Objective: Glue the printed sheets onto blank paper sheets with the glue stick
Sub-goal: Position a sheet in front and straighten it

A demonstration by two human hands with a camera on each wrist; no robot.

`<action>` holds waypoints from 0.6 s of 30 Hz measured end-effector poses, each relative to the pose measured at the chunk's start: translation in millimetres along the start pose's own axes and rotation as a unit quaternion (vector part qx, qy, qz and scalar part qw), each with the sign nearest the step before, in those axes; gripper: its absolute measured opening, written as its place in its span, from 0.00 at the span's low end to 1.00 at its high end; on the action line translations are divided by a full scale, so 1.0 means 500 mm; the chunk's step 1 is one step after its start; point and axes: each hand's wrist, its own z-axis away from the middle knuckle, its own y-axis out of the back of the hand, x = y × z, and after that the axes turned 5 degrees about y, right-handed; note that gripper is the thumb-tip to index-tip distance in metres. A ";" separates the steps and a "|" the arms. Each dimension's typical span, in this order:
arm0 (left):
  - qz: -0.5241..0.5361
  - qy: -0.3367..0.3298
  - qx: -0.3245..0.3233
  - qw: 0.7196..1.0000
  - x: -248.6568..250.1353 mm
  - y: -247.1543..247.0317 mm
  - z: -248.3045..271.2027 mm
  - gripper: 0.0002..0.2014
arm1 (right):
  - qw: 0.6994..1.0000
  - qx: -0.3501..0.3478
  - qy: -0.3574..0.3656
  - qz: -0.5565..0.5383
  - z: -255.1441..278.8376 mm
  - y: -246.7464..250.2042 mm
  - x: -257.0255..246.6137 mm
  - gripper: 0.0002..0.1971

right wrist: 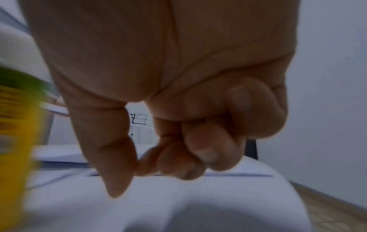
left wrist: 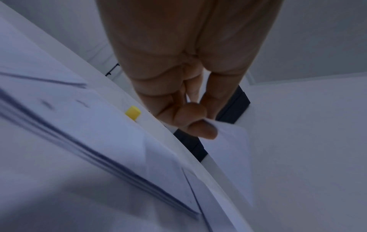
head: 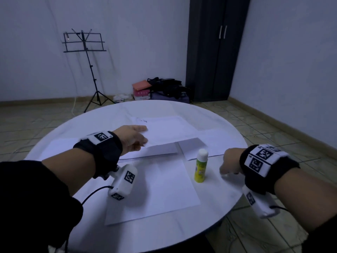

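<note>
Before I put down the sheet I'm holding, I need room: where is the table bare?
Bare table lies along the near rim, below the blank sheet. Crowded: overlapping paper stacks behind the glue stick.

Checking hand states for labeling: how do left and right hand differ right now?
The left hand reaches forward over the stacks and pinches a paper sheet by its corner; the right hand holds nothing. The left is raised off the table; the right, fingers curled, sits low beside the upright glue stick. Both wear marker wristbands.
</note>
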 end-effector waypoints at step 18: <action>-0.024 -0.002 -0.097 0.995 -0.148 0.187 0.251 0.25 | 0.793 -0.047 0.083 -0.602 0.148 -0.104 -0.161 0.18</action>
